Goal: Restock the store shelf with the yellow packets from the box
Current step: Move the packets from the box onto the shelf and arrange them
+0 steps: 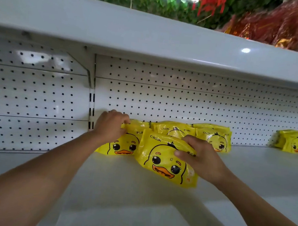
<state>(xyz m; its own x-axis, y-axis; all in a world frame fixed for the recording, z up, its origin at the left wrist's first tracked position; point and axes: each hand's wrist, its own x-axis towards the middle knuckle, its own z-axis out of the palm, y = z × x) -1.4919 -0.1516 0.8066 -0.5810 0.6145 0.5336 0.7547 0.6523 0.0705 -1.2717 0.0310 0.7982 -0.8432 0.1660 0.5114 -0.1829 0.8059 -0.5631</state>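
Glossy yellow duck-face packets on the white shelf point(248, 178): front packet point(165, 160) tilted at center, second packet point(122, 145) just at its 10 o'clock, two more point(213, 136) upright behind, lone stack point(293, 141) far off at 3 o'clock.

White shelf point(153, 205) lies open in front; yellow packets point(212, 136) line the pegboard back point(182, 105), low upper shelf point(134, 37) overhead.

Yellow duck packets: five counted. Four clustered at centre: left one point(122, 145), front one point(165, 162), two behind point(174, 129) point(215, 136). Fifth at 3 o'clock point(293, 141), possibly a stack. Hands: two point(111, 125) point(200, 157).
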